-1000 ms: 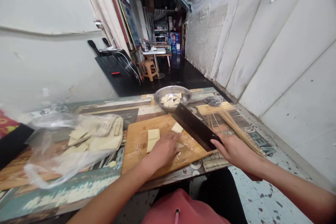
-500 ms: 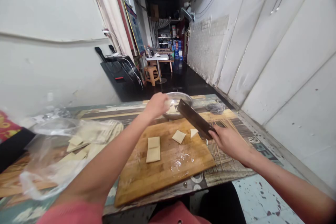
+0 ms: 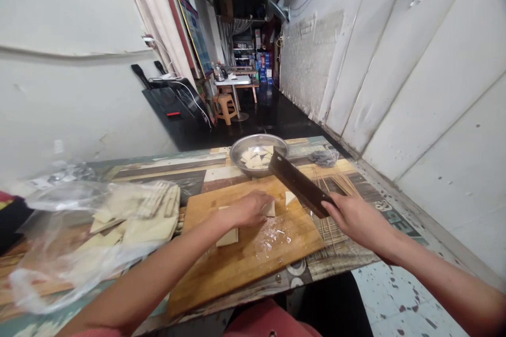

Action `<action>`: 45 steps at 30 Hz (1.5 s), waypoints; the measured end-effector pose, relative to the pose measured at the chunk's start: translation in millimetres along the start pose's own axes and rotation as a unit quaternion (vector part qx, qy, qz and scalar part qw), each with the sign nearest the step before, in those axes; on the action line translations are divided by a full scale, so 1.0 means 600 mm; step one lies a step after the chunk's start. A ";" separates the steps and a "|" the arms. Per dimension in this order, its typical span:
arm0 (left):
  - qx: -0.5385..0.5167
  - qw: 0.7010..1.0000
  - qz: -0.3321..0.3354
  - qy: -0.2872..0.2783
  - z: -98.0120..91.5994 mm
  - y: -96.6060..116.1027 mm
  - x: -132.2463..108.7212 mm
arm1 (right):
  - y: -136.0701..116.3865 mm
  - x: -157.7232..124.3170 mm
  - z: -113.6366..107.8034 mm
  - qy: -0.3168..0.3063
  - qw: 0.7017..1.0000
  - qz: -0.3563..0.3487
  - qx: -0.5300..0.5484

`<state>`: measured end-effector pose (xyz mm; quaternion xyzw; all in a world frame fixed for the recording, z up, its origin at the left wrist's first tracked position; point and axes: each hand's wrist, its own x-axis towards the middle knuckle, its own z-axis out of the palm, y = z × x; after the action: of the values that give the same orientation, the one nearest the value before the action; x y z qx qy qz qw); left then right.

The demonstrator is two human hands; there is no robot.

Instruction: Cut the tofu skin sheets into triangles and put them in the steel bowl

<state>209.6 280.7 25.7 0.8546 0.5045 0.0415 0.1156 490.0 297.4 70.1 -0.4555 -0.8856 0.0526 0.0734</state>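
A wooden cutting board [image 3: 253, 258] lies on the table in front of me. My left hand [image 3: 249, 208] rests on it with fingers curled over a pale square tofu-skin piece [image 3: 271, 209]. Another pale piece [image 3: 228, 237] pokes out under my wrist, and a small one [image 3: 290, 197] lies by the blade. My right hand [image 3: 351, 217] grips the handle of a dark cleaver [image 3: 298, 183], its blade raised and pointing toward a steel bowl [image 3: 237, 148] holding several cut pieces.
A clear plastic bag [image 3: 98, 221] of pale sheets lies on the table's left. Bamboo skewers [image 3: 336, 189] and a grey cloth [image 3: 323, 156] lie at the right. A white wall runs close on the right; a dark corridor with a stool [image 3: 226, 106] lies beyond.
My left hand came back from the steel bowl to the cutting board and settled on a pale piece. The cleaver stayed raised in my right hand.
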 end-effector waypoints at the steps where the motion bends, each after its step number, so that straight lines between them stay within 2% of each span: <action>1: 0.002 1.000 -0.020 0.019 0.009 0.007 -0.011 | -0.006 -0.007 0.006 -0.012 1.000 -0.008 0.009; 8: 0.034 0.980 -0.131 0.147 0.065 0.069 -0.060 | -0.030 -0.023 0.025 -0.049 0.997 -0.063 0.018; 13: 0.031 0.976 -0.102 0.188 0.088 0.076 -0.069 | -0.029 -0.003 0.016 -0.066 0.993 -0.097 0.009; 21: 0.156 0.963 -0.101 0.197 0.109 0.075 -0.067 | -0.029 0.013 0.015 -0.093 0.987 -0.130 -0.014; 26: 0.186 0.963 -0.096 0.172 0.103 0.079 -0.067 | -0.030 0.019 0.002 -0.110 0.985 -0.127 -0.040; 37: 0.200 0.958 -0.096 0.180 0.111 0.065 -0.071 | -0.032 0.026 0.001 -0.119 0.983 -0.131 -0.048; 45: 0.201 0.960 -0.097 0.172 0.118 0.065 -0.071 | -0.027 0.026 0.017 -0.108 0.987 -0.122 -0.009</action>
<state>235.0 214.3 -31.6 0.7874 0.5949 0.0744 -0.1432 466.2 300.1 64.0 -0.3361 -0.9378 0.0844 -0.0210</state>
